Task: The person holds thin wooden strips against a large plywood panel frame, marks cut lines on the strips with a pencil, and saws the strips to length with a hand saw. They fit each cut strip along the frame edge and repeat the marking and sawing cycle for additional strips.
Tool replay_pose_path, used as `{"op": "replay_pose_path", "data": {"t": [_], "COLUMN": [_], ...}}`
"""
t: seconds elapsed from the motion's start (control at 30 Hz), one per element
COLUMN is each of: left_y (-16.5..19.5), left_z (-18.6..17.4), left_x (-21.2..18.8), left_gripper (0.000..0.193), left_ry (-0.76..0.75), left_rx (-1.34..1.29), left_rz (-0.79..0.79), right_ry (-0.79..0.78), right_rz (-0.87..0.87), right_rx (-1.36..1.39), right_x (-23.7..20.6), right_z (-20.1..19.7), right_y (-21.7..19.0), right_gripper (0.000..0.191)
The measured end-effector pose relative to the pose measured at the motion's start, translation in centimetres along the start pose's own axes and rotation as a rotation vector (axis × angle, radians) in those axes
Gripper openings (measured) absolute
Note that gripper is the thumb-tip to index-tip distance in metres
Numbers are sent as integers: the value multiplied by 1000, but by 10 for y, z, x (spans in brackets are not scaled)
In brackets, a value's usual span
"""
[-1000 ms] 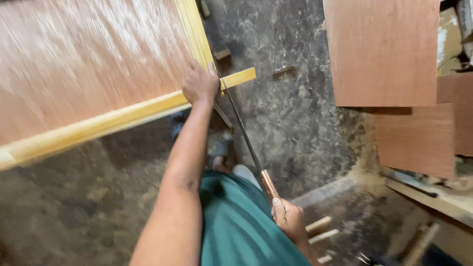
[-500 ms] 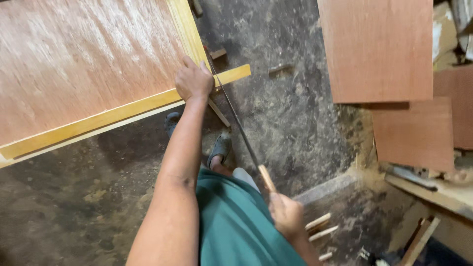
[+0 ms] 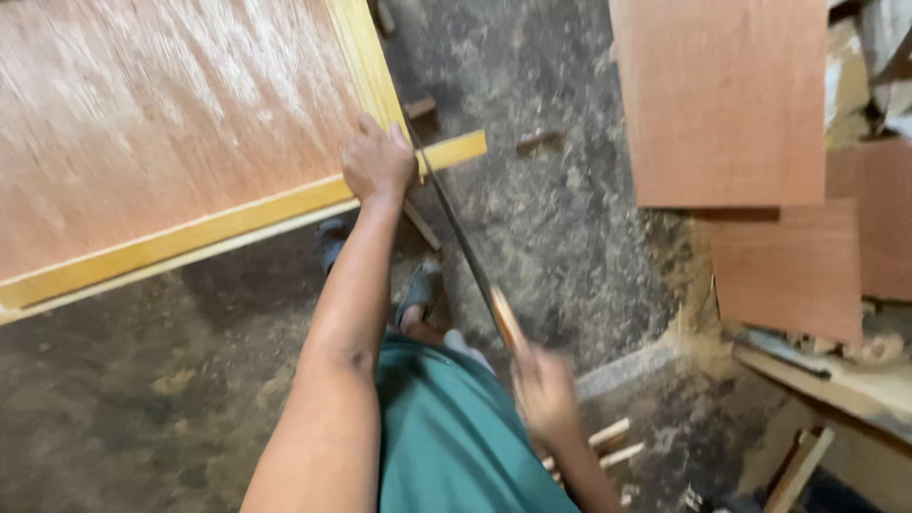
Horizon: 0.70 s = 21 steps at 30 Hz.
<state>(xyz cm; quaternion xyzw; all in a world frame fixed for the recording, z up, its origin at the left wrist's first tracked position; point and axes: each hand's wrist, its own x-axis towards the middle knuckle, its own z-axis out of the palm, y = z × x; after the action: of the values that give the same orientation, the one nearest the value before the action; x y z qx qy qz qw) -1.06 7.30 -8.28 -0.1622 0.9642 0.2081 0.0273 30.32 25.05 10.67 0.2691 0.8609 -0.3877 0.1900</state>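
Observation:
My left hand [image 3: 377, 160] presses down on the corner of a plywood panel [image 3: 161, 123] edged with yellow wooden strips [image 3: 190, 233]. One strip's end [image 3: 456, 150] sticks out past the corner. My right hand [image 3: 546, 394], blurred, grips the wooden handle of a hand saw [image 3: 461, 237]. The saw's thin dark blade runs up to the strip just right of my left hand and crosses it at the corner.
Reddish plywood sheets [image 3: 722, 95] lie at the right, with another [image 3: 798, 271] below. Sawdust covers the concrete floor [image 3: 560, 228]. Short wood offcuts [image 3: 613, 442] lie near my right hand. My foot in a sandal [image 3: 418, 290] shows under the panel's corner.
My right hand has drawn the saw back toward me and lower in view. My left hand stays on the panel's corner.

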Motion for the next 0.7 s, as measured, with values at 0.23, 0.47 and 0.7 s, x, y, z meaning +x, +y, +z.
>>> {"op": "replay_pose_path", "data": {"t": [0.23, 0.47, 0.7], "left_y": [-4, 2, -4], "left_z": [8, 1, 3], "left_x": [-1, 4, 1], "left_gripper": [48, 51, 48], "left_ry": [-15, 27, 8], "left_rx": [9, -5, -5], "left_rz": [28, 5, 18], "right_ry": [19, -17, 178], "right_rz": [-220, -213, -608], "right_rx": [-28, -25, -242], "right_x": [51, 19, 64], "right_z": [14, -5, 17], "right_y": [-52, -42, -31], "right_gripper": [41, 46, 37]}}
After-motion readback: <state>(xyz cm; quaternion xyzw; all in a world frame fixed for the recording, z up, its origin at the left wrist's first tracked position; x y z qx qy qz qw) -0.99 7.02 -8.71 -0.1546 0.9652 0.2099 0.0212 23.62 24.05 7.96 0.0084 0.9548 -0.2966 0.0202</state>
